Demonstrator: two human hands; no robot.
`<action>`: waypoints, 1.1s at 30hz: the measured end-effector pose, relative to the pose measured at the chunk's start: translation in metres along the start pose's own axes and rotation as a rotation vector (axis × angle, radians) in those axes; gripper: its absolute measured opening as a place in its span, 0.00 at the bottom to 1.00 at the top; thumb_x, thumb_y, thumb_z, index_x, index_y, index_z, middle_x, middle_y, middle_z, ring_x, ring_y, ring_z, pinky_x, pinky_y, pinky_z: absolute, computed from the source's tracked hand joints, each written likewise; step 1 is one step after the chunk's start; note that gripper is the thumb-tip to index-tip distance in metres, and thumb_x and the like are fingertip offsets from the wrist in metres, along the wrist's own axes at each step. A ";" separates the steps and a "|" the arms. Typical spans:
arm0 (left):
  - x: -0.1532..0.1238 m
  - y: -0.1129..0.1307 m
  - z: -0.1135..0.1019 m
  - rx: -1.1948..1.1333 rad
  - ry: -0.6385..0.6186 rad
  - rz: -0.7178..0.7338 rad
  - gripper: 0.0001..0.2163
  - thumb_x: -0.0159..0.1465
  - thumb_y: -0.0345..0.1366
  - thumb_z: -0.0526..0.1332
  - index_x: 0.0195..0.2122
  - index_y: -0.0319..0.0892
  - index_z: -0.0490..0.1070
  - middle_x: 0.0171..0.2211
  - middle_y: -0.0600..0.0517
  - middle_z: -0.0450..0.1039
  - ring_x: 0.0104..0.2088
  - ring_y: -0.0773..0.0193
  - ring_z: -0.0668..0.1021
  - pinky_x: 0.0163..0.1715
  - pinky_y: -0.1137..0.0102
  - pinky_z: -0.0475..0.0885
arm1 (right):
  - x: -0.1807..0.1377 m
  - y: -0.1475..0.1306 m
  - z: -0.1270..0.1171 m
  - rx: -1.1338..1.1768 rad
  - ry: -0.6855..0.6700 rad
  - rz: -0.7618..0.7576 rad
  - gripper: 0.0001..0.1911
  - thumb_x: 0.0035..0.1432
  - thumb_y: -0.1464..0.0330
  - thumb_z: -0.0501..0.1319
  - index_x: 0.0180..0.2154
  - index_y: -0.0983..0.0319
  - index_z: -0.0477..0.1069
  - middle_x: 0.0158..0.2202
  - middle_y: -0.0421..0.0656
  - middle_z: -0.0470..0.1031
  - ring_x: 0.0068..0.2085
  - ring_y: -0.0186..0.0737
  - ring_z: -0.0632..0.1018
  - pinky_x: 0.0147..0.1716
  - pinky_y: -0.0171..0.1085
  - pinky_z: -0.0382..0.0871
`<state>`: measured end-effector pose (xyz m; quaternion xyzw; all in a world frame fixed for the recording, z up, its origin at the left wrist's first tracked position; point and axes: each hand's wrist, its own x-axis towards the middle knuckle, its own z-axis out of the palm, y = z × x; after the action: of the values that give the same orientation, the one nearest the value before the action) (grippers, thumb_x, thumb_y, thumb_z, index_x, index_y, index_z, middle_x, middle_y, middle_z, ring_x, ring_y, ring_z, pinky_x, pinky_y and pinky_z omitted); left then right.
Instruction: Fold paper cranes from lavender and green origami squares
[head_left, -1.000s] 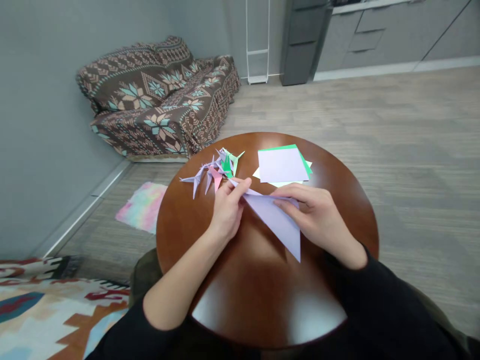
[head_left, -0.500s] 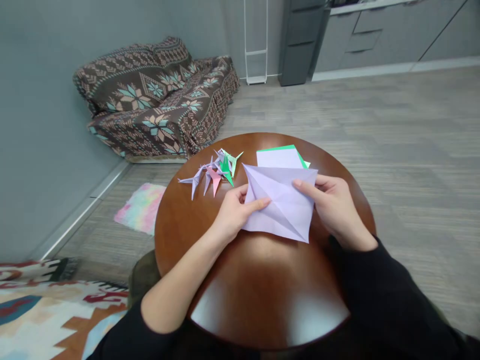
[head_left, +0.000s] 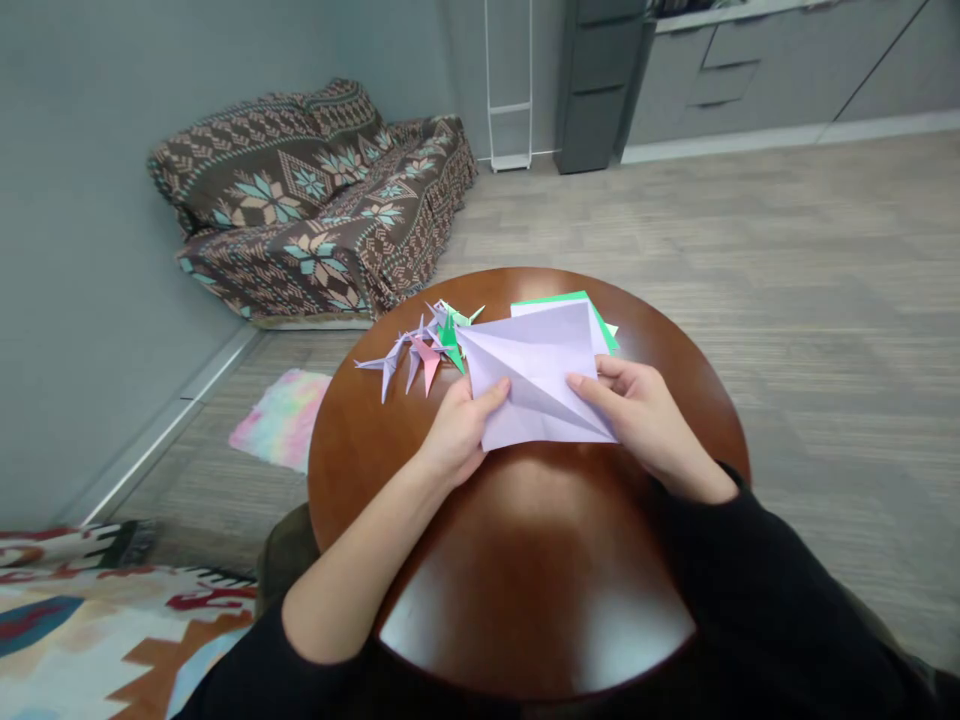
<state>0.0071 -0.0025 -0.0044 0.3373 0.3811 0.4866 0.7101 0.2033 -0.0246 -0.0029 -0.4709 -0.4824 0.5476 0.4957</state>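
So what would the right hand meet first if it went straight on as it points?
Most likely the lavender sheet, which the right hand holds near its right edge. The sheet hides part of the way beyond, so what comes after it is unclear.

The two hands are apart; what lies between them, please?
In the head view, a creased lilac sheet lies between the left hand and right hand, held by both.

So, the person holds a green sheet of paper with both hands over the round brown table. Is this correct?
Not the colour: in the head view, the sheet of paper is light purple, not green. The rest is correct: the left hand and the right hand both hold it over the round brown table.
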 end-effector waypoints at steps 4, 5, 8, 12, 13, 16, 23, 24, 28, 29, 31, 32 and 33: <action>0.000 0.000 0.004 -0.069 0.030 -0.032 0.13 0.63 0.35 0.68 0.47 0.36 0.77 0.43 0.42 0.83 0.47 0.50 0.83 0.52 0.58 0.76 | -0.004 0.001 0.008 -0.113 -0.151 -0.055 0.14 0.60 0.58 0.67 0.33 0.63 0.77 0.31 0.42 0.80 0.29 0.38 0.77 0.28 0.35 0.70; 0.000 0.000 0.005 -0.074 0.042 -0.038 0.13 0.64 0.36 0.67 0.47 0.36 0.77 0.42 0.43 0.83 0.46 0.50 0.83 0.52 0.58 0.77 | -0.005 0.001 0.010 -0.134 -0.187 -0.040 0.14 0.60 0.57 0.67 0.33 0.63 0.76 0.29 0.42 0.79 0.27 0.38 0.76 0.26 0.36 0.70; 0.000 0.001 0.005 -0.093 0.027 -0.082 0.16 0.66 0.42 0.64 0.49 0.36 0.77 0.42 0.43 0.83 0.45 0.49 0.83 0.49 0.59 0.77 | -0.004 -0.001 0.010 -0.118 -0.140 -0.004 0.15 0.58 0.58 0.69 0.39 0.61 0.73 0.25 0.38 0.77 0.22 0.36 0.75 0.21 0.35 0.69; -0.005 0.004 0.004 -0.054 -0.108 -0.129 0.21 0.61 0.46 0.68 0.50 0.36 0.77 0.40 0.43 0.84 0.38 0.51 0.84 0.40 0.63 0.78 | -0.002 -0.003 0.010 -0.033 -0.066 -0.023 0.22 0.52 0.63 0.72 0.44 0.58 0.65 0.25 0.35 0.77 0.21 0.35 0.77 0.22 0.33 0.71; -0.006 0.004 0.004 -0.015 -0.142 -0.141 0.22 0.58 0.41 0.70 0.51 0.36 0.76 0.39 0.44 0.84 0.35 0.53 0.84 0.37 0.65 0.77 | -0.002 -0.003 0.011 -0.020 -0.083 -0.016 0.22 0.52 0.64 0.72 0.44 0.57 0.64 0.24 0.34 0.77 0.22 0.36 0.77 0.23 0.34 0.72; -0.009 0.004 0.003 0.057 -0.201 -0.187 0.25 0.53 0.29 0.71 0.54 0.38 0.74 0.40 0.45 0.84 0.35 0.56 0.83 0.37 0.68 0.77 | -0.004 -0.002 0.013 -0.044 -0.077 -0.055 0.21 0.54 0.66 0.70 0.45 0.56 0.62 0.26 0.34 0.77 0.24 0.38 0.79 0.24 0.35 0.72; -0.004 0.001 0.004 0.074 -0.218 -0.229 0.18 0.62 0.31 0.67 0.53 0.37 0.76 0.50 0.40 0.81 0.46 0.52 0.83 0.48 0.59 0.79 | -0.003 -0.001 0.005 -0.296 0.256 -0.334 0.17 0.57 0.70 0.67 0.46 0.55 0.64 0.27 0.35 0.75 0.24 0.37 0.76 0.22 0.34 0.66; -0.004 0.002 0.003 0.081 -0.208 -0.221 0.16 0.63 0.31 0.66 0.52 0.36 0.76 0.49 0.40 0.81 0.47 0.52 0.83 0.47 0.60 0.80 | -0.003 -0.002 0.003 -0.305 0.215 -0.343 0.17 0.58 0.69 0.66 0.47 0.55 0.65 0.29 0.36 0.76 0.25 0.38 0.78 0.23 0.35 0.68; -0.001 0.007 -0.003 0.118 -0.158 -0.197 0.13 0.67 0.35 0.63 0.52 0.41 0.76 0.48 0.42 0.81 0.41 0.56 0.84 0.36 0.66 0.82 | -0.005 -0.008 -0.006 -0.407 -0.117 -0.323 0.22 0.61 0.66 0.66 0.57 0.57 0.69 0.35 0.41 0.81 0.33 0.43 0.83 0.35 0.41 0.78; -0.001 0.009 -0.004 0.141 -0.154 -0.195 0.13 0.67 0.37 0.64 0.52 0.42 0.76 0.46 0.43 0.82 0.38 0.57 0.85 0.31 0.69 0.82 | -0.005 -0.009 -0.009 -0.414 -0.220 -0.289 0.26 0.61 0.66 0.67 0.59 0.57 0.68 0.35 0.41 0.82 0.34 0.44 0.83 0.38 0.42 0.79; -0.001 0.011 -0.007 0.201 -0.171 -0.205 0.16 0.66 0.40 0.66 0.53 0.43 0.75 0.40 0.45 0.82 0.30 0.61 0.84 0.21 0.76 0.76 | -0.005 -0.011 -0.014 -0.439 -0.314 -0.274 0.28 0.59 0.67 0.68 0.61 0.58 0.69 0.39 0.44 0.83 0.36 0.44 0.83 0.40 0.42 0.79; -0.001 0.011 -0.008 0.232 -0.194 -0.214 0.17 0.65 0.41 0.67 0.54 0.43 0.75 0.36 0.45 0.82 0.27 0.63 0.83 0.18 0.78 0.73 | -0.004 -0.011 -0.016 -0.461 -0.301 -0.302 0.26 0.59 0.68 0.68 0.59 0.58 0.72 0.42 0.45 0.83 0.38 0.44 0.83 0.40 0.42 0.78; -0.001 0.012 -0.008 0.258 -0.215 -0.224 0.19 0.64 0.41 0.68 0.54 0.42 0.75 0.33 0.47 0.81 0.24 0.65 0.82 0.16 0.79 0.70 | -0.003 -0.011 -0.018 -0.490 -0.260 -0.346 0.22 0.59 0.69 0.67 0.56 0.58 0.75 0.45 0.46 0.82 0.39 0.44 0.82 0.40 0.42 0.77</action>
<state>-0.0053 0.0013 0.0022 0.4311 0.3971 0.3130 0.7473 0.2225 -0.0257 0.0064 -0.4136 -0.7319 0.3784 0.3875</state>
